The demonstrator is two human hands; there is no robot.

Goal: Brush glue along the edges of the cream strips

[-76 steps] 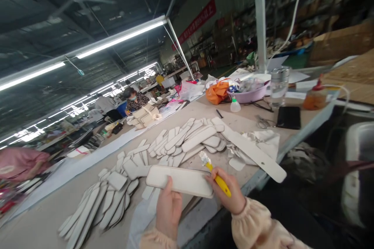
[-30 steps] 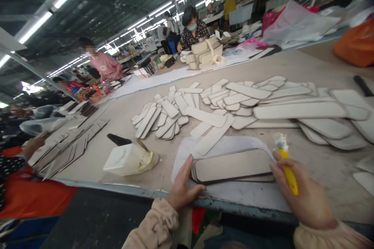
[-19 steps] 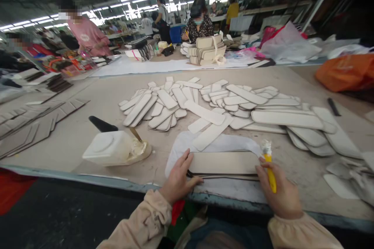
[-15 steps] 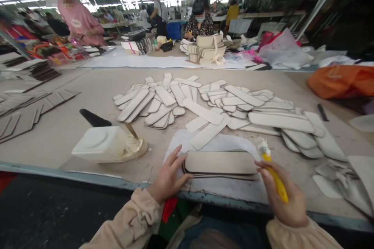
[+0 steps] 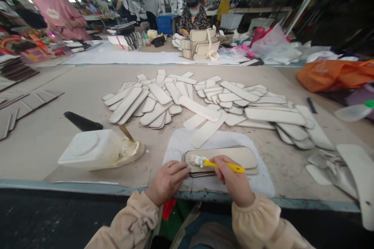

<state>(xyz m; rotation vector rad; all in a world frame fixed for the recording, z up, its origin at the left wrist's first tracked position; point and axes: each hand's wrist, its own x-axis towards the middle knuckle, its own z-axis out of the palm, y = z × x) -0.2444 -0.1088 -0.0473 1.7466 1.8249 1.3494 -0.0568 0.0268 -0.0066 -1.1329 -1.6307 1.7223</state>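
My right hand is closed round the yellow handle of a glue brush. Its bristles, coated in white paste, lie on the left part of the top piece in a short stack of long beige panels. At the stack's left end, my left hand has its fingers together, gripping the edge of the panels. Under the stack lies a white sheet. To the left, a cut-open white plastic jug rests on its side, with whitish paste and a flat brown stick in its opening.
A spread heap of similar panels lies beyond the sheet. Behind the jug is a black-handled tool. Larger panels are at the left, an orange bag at the right. Across the table a person sits behind bundled pieces.
My right hand has swung left, bringing the brush from beside the stack onto its top panel. My left hand's spread fingers have closed at the stack's left end. The view has shifted slightly.
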